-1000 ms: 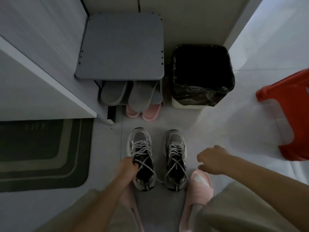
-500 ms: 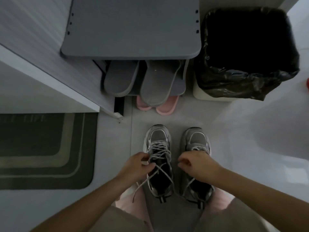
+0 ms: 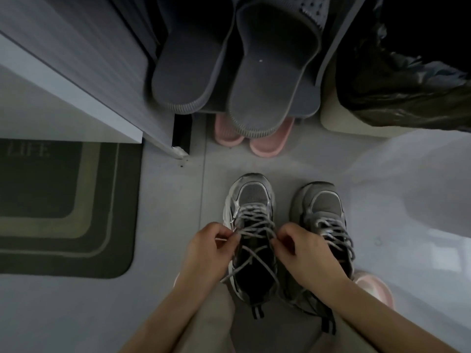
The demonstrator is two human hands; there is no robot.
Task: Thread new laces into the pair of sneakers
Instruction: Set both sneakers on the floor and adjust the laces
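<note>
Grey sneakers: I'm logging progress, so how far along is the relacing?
Done: nothing visible. In hand: the left hand and right hand each pinch the grey lace of the left grey mesh sneaker, its upper crossings slack. Left: the right grey mesh sneaker, laced throughout; no spare laces in view.

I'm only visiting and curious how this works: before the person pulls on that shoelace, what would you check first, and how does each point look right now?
1. Left hand has a grip on the lace: ok, it pinches a strand.
2. Right hand has a grip on the same lace: ok, its fingers curl on it at the other side.
3. Sneaker on the left and sneaker on the right stand upright: ok.
4. The held lace is untied: ok, loose ends trail near the heel.
5. New laces within reach: cannot tell, none shows.
</note>
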